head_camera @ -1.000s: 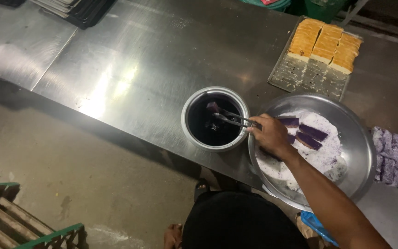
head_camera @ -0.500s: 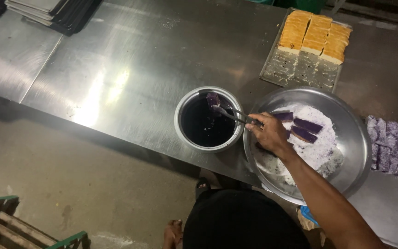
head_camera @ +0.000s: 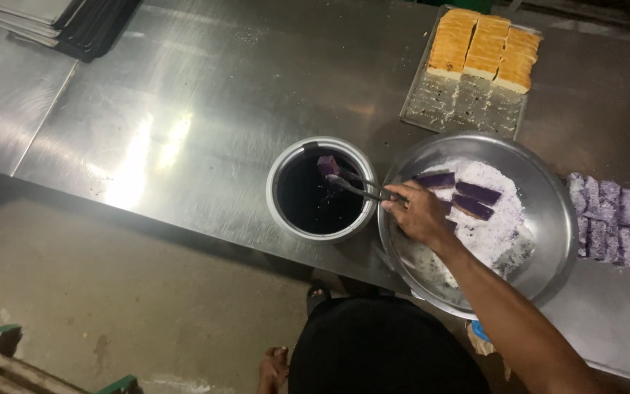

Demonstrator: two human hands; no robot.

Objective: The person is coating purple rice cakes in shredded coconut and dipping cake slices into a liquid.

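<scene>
— While the right hand (head_camera: 421, 213) hovers over the big bowl's (head_camera: 555, 241) near-left rim, what are the fingers (head_camera: 397, 197) doing?

— They are pressed together on the handle end of metal tongs (head_camera: 355, 187), pinching it. The tongs run out from the fingertips up and to the left, across the rim of the small round pot (head_camera: 280, 175).

— And what is at the far end?

— A purple cake piece (head_camera: 327, 165), at the tong tips, just above the dark liquid (head_camera: 311, 204) in the pot, near its far wall. It lies up-left of the fingers, at the full reach of the tongs.

— Which way does the piece point?

— It shows as a short block; I cannot tell its long axis for sure. The tongs' long axis is plain: a slant from lower right to upper left.

— The left hand?

— Not in view, so the right one is the only hand near the piece.

— What lies on the other side of the fingers?

— Just right of them, dipped purple slices (head_camera: 475, 201) rest on white flakes (head_camera: 501, 233) in the bowl, long axes running roughly left to right. Farther up-right sits a tray (head_camera: 461, 102) of yellow cake pieces (head_camera: 486, 47); at the right edge, coated purple pieces (head_camera: 621, 222) lie on the table (head_camera: 184, 109).
</scene>
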